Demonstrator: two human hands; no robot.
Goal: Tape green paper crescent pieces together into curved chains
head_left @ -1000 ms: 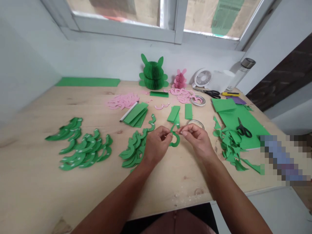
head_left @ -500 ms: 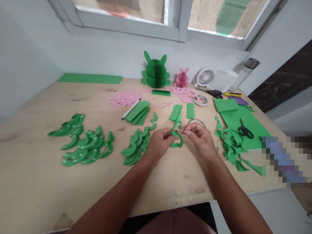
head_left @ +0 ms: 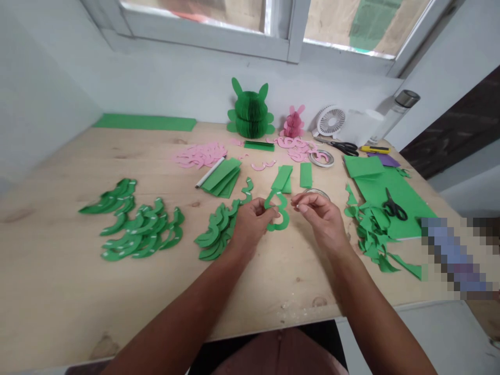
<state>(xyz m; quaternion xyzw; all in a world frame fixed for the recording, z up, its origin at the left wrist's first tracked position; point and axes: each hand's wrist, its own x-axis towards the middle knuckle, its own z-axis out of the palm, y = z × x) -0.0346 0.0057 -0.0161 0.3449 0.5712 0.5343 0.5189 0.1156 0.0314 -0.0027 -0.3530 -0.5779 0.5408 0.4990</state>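
Observation:
My left hand (head_left: 252,221) pinches a looped green paper crescent piece (head_left: 279,224), which curls up into a heart-like shape. My right hand (head_left: 318,216) is close by, its fingertips pressed together just right of the loop and not clearly touching it. Under my left wrist lies a heap of green paper crescents (head_left: 215,233). Further left are more crescents (head_left: 136,226), with white marks on them. Ahead of my hands are green paper strips (head_left: 282,178), and a clear tape roll (head_left: 318,192) is partly hidden behind my right hand.
On the wooden table (head_left: 78,297) are black scissors (head_left: 394,207) on a green sheet (head_left: 398,195), green offcuts (head_left: 371,234), pink crescents (head_left: 200,154), another tape roll (head_left: 321,158), and green (head_left: 250,110) and pink (head_left: 294,124) honeycomb paper figures. A wall and window stand behind.
The green loop has shifted left into my left hand, and my right fingertips have drawn slightly away from it. The view has tilted a little.

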